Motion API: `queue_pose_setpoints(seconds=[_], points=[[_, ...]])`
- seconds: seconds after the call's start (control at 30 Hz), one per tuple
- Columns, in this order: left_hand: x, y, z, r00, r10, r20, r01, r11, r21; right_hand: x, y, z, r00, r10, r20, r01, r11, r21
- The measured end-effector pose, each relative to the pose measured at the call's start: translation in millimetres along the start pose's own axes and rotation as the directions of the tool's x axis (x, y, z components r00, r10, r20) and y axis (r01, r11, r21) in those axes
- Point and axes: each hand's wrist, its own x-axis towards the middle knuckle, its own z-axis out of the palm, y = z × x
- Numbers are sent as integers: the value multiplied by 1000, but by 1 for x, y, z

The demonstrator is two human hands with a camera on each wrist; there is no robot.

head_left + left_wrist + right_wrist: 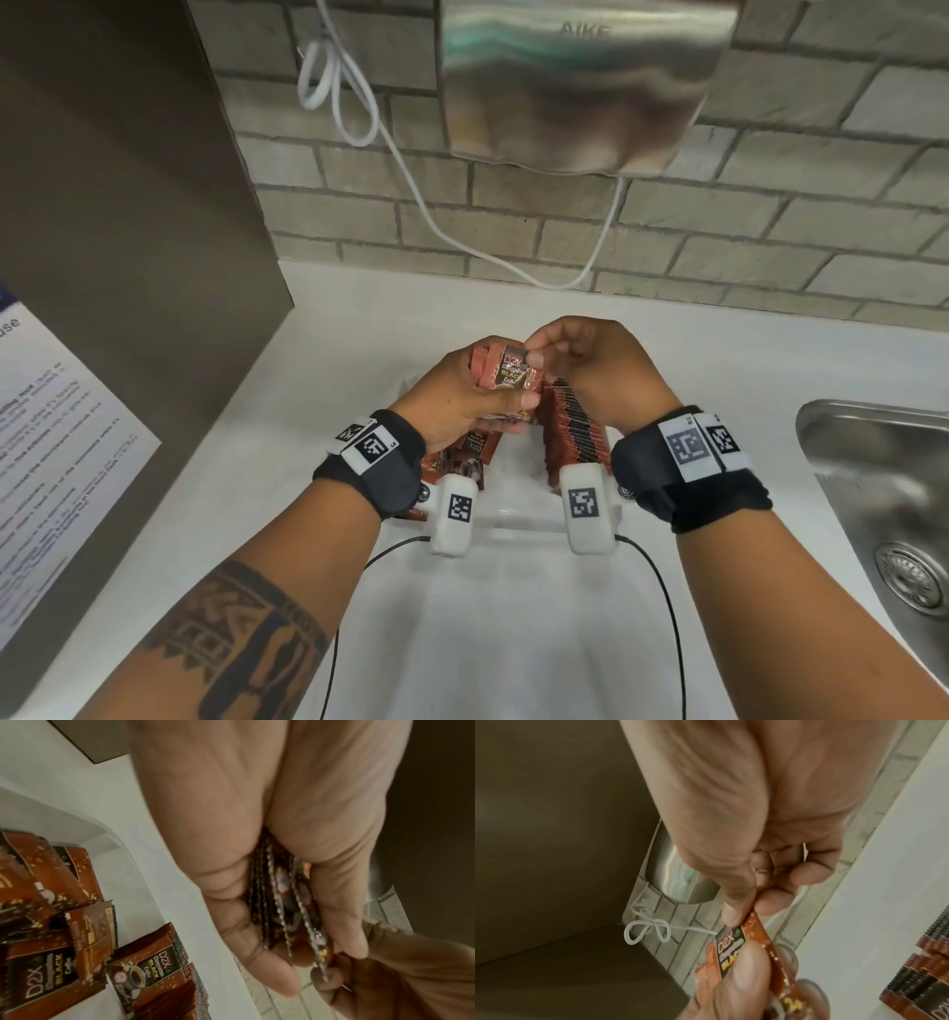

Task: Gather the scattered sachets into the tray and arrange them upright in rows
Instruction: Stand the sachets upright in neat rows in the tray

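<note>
A grey brick wall (pixel 770 216) carries a steel hand dryer (pixel 580 87) with a white cord (pixel 411 174); below lie a white surface (pixel 359 318) and a steel sink (pixel 883 493).

White counter (pixel 359 329), head view. Left hand (pixel 452 395) grips a stack of brown sachets (pixel 506 367), raised above the tray (pixel 518 519). Right hand (pixel 590 370) pinches the front sachet's top edge. Row of upright sachets (pixel 572 431) in the tray's right half; loose sachets (pixel 462 460) in its left. Steel sink (pixel 883 493) right of the tray.
</note>
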Motion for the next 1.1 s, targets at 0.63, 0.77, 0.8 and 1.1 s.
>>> queue_pose_setpoints(seconds=[0.63, 0.77, 0.8, 1.1], points=[[15, 6, -12, 980, 61, -190, -6, 961, 276, 17, -15, -13, 997, -70, 13, 71, 954, -292], [17, 1, -29, 915, -217, -339, 320, 903, 287, 27, -7, -19, 996, -86, 15, 84, 901, -425], [15, -1, -31, 883, -326, -338, 428, 855, 294, 30, -2, -18, 998, -65, 26, 70, 887, -457], [26, -24, -11, 787, -592, -175, 584, 620, 525, 52, 46, 20, 964, 265, -1, -211, 766, -607]])
